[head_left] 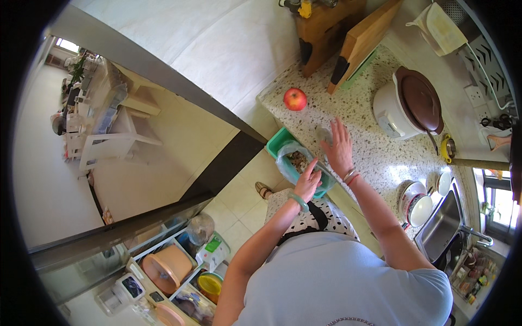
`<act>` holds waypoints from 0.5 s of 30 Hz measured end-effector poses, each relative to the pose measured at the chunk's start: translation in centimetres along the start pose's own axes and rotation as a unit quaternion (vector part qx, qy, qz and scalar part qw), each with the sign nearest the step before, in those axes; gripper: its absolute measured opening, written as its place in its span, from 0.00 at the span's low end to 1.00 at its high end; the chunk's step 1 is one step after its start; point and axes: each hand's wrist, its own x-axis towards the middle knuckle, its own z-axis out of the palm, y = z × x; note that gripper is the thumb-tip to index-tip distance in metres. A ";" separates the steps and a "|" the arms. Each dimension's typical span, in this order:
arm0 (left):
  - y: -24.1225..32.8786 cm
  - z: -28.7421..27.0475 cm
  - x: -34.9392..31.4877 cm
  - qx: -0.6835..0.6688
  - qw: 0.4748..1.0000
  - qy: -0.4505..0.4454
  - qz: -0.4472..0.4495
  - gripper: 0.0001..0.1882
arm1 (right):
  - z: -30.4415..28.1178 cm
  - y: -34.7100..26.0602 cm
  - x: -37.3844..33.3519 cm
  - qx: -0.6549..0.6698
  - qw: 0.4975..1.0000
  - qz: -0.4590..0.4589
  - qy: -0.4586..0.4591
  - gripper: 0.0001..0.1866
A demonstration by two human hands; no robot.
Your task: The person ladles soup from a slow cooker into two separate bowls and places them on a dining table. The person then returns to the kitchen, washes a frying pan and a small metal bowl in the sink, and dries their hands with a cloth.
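The left hand (308,182) pinches the rim of the plastic liner bag (291,163) in the green bin (278,140) at the desk's (370,157) front edge; the right hand (338,148), fingers spread and empty, hovers above the speckled desk beside a clear wrapper (323,133); a red apple (294,99) sits near the desk's left corner.

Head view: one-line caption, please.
Left hand at bag-lined green bin, right hand flat on speckled counter near apple.

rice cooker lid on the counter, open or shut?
Shut. The brown lid sits flat over the white rice cooker, with no gap along its rim. Both hands are away from it, near the green bin.
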 end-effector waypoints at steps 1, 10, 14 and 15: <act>0.4 0.0 0.1 0.010 0.999 0.004 -0.036 0.29 | 1.4 0.7 -1.0 -0.036 0.999 -0.025 -0.024 0.36; 0.0 -1.1 1.1 0.015 0.999 -0.041 -0.023 0.29 | 6.5 1.6 2.2 -0.175 0.979 -0.103 -0.014 0.29; 0.1 -2.3 0.9 -0.033 0.998 -0.041 -0.033 0.27 | 7.7 1.5 8.5 -0.173 0.982 -0.077 0.016 0.28; 0.6 -2.4 0.4 -0.051 0.997 -0.041 -0.046 0.27 | 7.9 1.6 9.4 -0.184 0.980 -0.071 0.018 0.28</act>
